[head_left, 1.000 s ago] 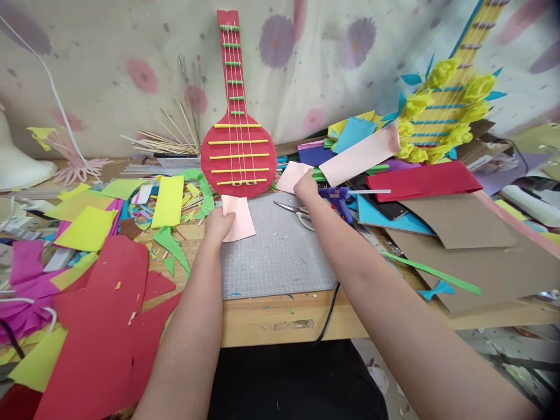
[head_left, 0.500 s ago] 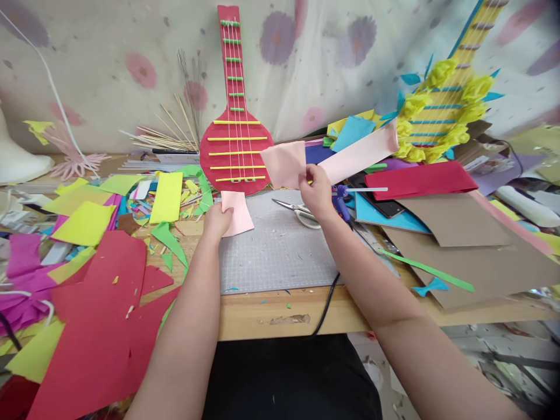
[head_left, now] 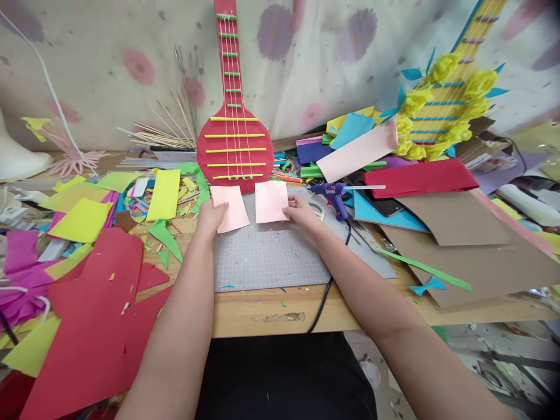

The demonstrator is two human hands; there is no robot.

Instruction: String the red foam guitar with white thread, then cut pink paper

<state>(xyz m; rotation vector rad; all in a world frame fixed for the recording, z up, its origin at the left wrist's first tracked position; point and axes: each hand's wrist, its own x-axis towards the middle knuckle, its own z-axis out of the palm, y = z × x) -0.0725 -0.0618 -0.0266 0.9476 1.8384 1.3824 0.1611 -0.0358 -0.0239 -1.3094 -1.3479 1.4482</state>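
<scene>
My left hand (head_left: 210, 218) pinches the left edge of a pale pink piece of paper (head_left: 231, 209). Between the thumb and fingers of my right hand (head_left: 301, 212) is the lower right edge of a second, squarish pink piece of paper (head_left: 270, 202). Both pieces are held side by side, a small gap apart, above the grey cutting mat (head_left: 280, 262). Just behind them stands a red paper guitar (head_left: 235, 149) with white strings and yellow and green bars. The scissors (head_left: 318, 211) lie mostly hidden behind my right hand.
A blue glue gun (head_left: 333, 197) with a white glue stick lies right of the mat, its black cord (head_left: 321, 306) crossing the table edge. Folded red paper (head_left: 422, 178), cardboard (head_left: 494, 262) and a yellow flowered guitar (head_left: 437, 116) are at right. Red sheets (head_left: 94, 303) cover the left.
My right hand has come down and left with its pink paper, beside the other piece. The glue gun now shows more, the scissors less. My left hand has barely shifted.
</scene>
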